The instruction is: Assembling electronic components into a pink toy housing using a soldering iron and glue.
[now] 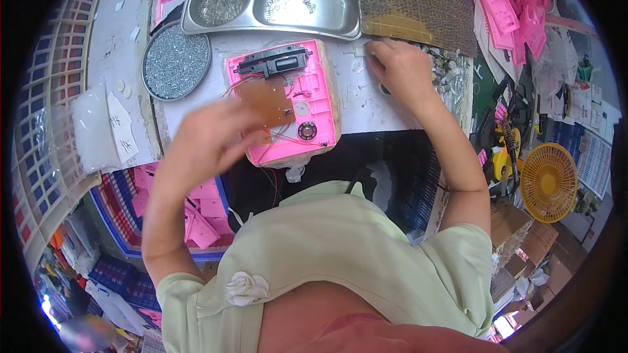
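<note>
A pink plastic casing point(318, 91) lies on a wrapped pad at the table's front edge. Inside it are a black mechanism point(275, 61), a brown circuit board point(278, 101), a small round speaker point(307, 131) and thin loose wires. Smeared by motion, my left hand point(212, 132) hovers at the left side of the board; what its fingers hold, if anything, does not show. My right hand point(400, 70) is beyond the casing on the right, beside a heap of small pale parts point(448, 68). Its fingers are pinched together, with their tips partly hidden.
A metal compartment tray point(306, 31) with small screws stands at the back, next to a dark textured board point(418, 6). A round dish of small silvery parts point(175, 62) sits left. Pink plastic parts point(504, 0) pile up at far right; a blue-rimmed crate point(121, 222) is lower left.
</note>
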The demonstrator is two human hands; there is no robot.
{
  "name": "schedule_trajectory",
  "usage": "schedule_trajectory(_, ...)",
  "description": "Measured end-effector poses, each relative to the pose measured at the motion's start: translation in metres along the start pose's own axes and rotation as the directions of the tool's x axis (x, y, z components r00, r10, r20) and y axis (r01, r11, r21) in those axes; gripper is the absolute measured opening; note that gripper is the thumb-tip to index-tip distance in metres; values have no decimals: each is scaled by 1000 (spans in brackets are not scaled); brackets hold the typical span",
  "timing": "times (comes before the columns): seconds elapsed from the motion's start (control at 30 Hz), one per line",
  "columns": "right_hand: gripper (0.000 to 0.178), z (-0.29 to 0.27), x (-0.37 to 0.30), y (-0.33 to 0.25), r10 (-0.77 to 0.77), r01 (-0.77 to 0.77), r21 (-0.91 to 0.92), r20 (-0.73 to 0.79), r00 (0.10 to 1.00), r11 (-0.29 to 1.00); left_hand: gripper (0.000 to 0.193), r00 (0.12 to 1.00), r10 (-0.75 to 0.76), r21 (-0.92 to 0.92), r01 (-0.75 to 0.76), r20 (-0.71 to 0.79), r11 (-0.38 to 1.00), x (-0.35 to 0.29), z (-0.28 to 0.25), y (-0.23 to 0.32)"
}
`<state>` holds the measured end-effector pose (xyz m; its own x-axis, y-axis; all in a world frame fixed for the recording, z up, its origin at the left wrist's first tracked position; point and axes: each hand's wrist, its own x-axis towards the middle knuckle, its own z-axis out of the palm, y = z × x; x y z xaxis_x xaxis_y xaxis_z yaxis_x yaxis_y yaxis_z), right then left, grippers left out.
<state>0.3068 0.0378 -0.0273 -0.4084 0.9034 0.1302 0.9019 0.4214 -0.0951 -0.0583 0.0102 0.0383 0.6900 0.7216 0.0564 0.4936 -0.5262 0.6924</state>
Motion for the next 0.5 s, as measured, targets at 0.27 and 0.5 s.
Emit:
schedule_trajectory(0.27,24,-35,-6,-7,-3,14,159,-72,997,987,11,987,154,518,-115,-34,848,170,-3,-79)
schedule_trajectory(0.5,25,-46,-37,-5,138,-120,341,-28,990,932,9,972,94,624,-211,216,752,187,-7,-86)
